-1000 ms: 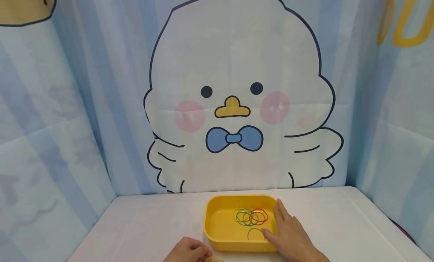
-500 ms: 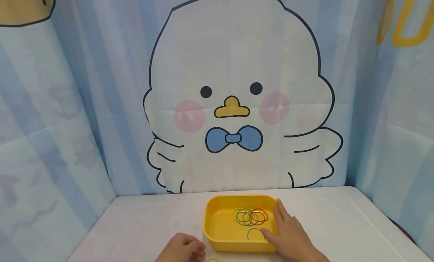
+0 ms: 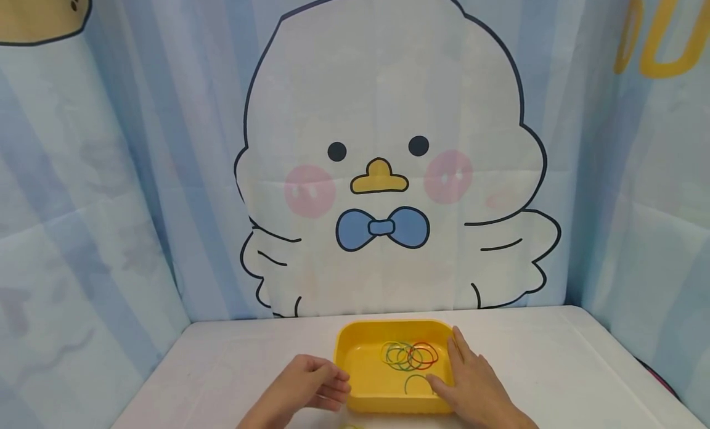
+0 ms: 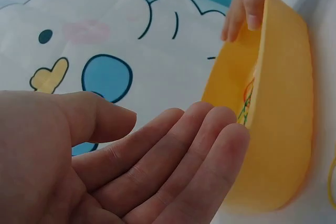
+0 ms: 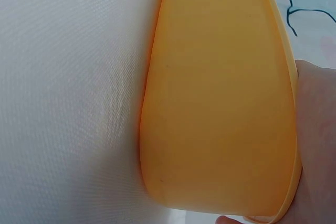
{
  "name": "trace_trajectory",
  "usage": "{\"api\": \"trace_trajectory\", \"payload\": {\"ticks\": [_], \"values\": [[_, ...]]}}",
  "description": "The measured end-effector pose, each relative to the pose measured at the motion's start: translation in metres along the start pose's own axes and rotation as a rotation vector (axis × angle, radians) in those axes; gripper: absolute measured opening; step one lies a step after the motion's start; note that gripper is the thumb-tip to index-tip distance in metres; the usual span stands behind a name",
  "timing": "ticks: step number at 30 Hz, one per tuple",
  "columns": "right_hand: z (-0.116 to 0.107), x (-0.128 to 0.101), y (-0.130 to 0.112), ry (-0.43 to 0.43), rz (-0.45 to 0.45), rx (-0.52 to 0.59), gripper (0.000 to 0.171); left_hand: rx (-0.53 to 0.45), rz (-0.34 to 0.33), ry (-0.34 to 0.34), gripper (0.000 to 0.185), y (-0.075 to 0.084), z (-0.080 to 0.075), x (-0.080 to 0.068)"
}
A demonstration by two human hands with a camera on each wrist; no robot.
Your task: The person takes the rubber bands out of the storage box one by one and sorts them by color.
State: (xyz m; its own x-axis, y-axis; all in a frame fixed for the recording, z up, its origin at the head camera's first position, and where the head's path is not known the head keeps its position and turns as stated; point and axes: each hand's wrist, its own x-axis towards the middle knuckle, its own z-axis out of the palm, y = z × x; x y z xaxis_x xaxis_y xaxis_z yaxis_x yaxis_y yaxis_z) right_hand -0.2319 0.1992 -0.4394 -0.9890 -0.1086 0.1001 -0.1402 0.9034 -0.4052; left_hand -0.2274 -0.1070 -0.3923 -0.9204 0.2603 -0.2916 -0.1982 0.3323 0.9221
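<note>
A yellow plastic tray (image 3: 355, 361) stands on the white table. Several rubber bands (image 3: 410, 356), yellow, green and red, lie overlapped inside it, and a green rubber band (image 3: 416, 377) is partly seen near its front wall. My left hand (image 3: 307, 383) is beside the tray's left end, palm turned toward it. Its fingers (image 4: 194, 129) are extended with nothing in them. My right hand (image 3: 474, 379) holds the tray's right end, thumb over the inside and fingers along the rim. A yellow rubber band (image 3: 350, 426) lies on the table before the tray, cut by the frame's bottom edge.
The white tabletop (image 3: 238, 355) extends to both sides of the tray. Behind it hangs a cloth backdrop (image 3: 383, 269) with a printed cartoon bird, and striped cloth curtains (image 3: 643, 250) close in the sides. Dark cables (image 3: 660, 376) show at the right edge.
My left hand has let go of the yellow rubber band in front of the tray, then moved up and its fingers have straightened. The right hand and tray have stayed put.
</note>
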Motion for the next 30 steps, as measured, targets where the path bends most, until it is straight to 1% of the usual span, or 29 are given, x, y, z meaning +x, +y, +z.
{"api": "trace_trajectory", "payload": {"ticks": [7, 13, 18, 30], "values": [[0.0, 0.0, 0.0, 0.003, 0.007, 0.001, 0.095, 0.009, 0.052, -0.01, 0.029, 0.019, 0.006, 0.014], [0.001, 0.0, 0.001, 0.0, 0.008, 0.013, 0.095, 0.029, 0.071, -0.001, 0.029, 0.029, 0.012, 0.029], [0.001, 0.001, 0.0, -0.009, 0.02, 0.015, 0.096, 0.044, 0.077, 0.011, 0.028, 0.033, 0.016, 0.042], [0.0, 0.0, -0.002, -0.004, 0.022, 0.014, 0.094, 0.088, 0.049, 0.049, 0.025, 0.036, 0.024, 0.069]]}}
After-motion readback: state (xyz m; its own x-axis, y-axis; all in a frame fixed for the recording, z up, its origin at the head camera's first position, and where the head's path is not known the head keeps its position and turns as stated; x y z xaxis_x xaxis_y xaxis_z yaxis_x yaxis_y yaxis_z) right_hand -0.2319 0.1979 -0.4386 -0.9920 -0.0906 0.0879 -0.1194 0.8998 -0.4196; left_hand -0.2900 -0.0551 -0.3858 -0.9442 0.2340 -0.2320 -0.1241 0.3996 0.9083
